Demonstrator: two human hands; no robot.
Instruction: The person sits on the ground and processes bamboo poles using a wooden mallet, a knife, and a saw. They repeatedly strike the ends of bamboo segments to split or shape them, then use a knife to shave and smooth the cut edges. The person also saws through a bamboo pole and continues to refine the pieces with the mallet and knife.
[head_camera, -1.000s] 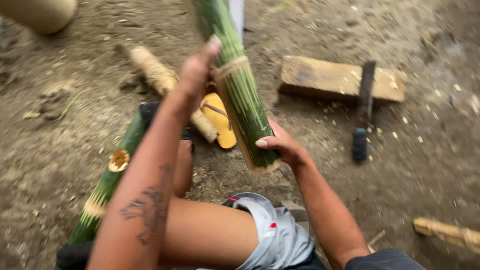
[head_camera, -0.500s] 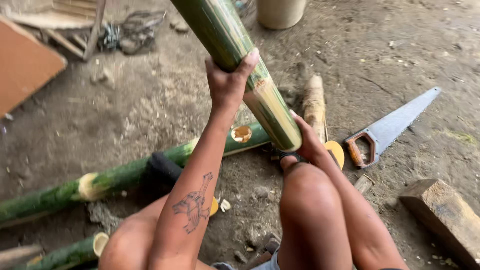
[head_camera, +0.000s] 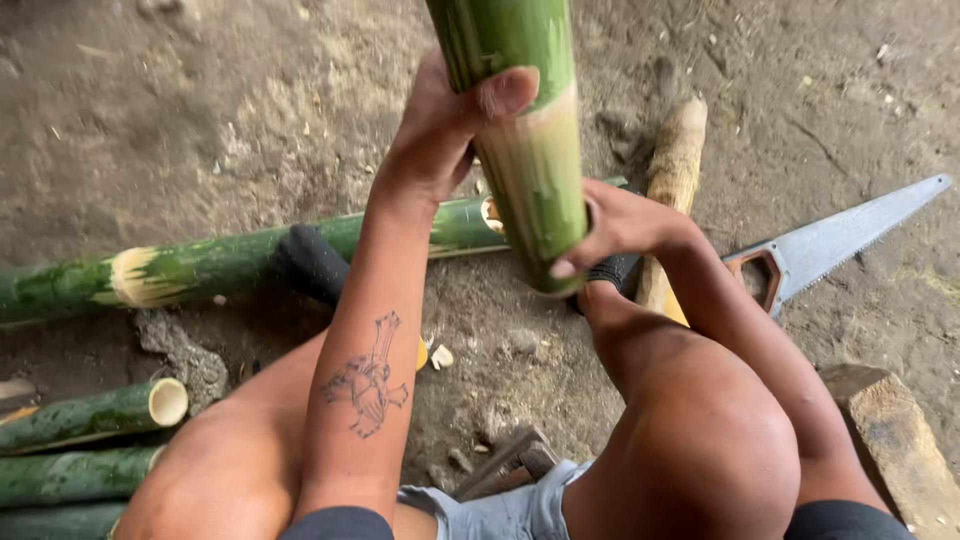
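My left hand (head_camera: 440, 135) clamps thick green bamboo culm (head_camera: 525, 140) high; right hand (head_camera: 620, 225) cups its cut end. Culm now steeper than half-second ago, nearer upright. Grey-bladed handsaw (head_camera: 830, 245) lies right of grip, untouched.

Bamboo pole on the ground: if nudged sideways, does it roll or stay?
Likely rolls: the pole is round and smooth-skinned, lying on dirt. A dark object against it may stop it. Probably stiff, and light for its size, since the cut end looks hollow.
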